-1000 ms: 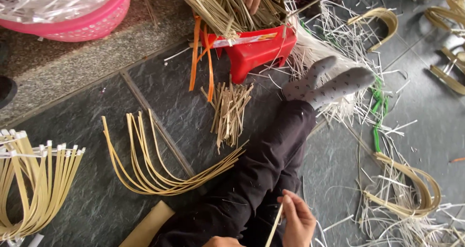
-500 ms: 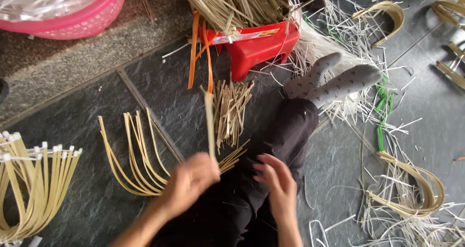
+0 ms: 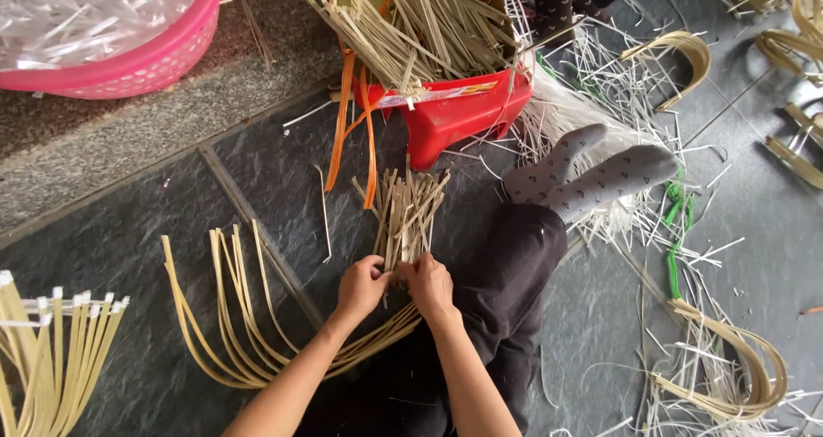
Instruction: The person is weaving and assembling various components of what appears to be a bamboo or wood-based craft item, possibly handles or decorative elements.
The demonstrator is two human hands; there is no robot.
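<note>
Both the left hand (image 3: 360, 287) and right hand (image 3: 429, 284) have fingers closed on the near end of a short bamboo-strip bundle (image 3: 407, 214) lying on the dark floor before the red stool (image 3: 459, 116), apparently gathering it, which likely calls for evening the ends.

stool (image 3: 454, 116) behind strip pile (image 3: 407, 214), basin (image 3: 129, 56) far left
</note>
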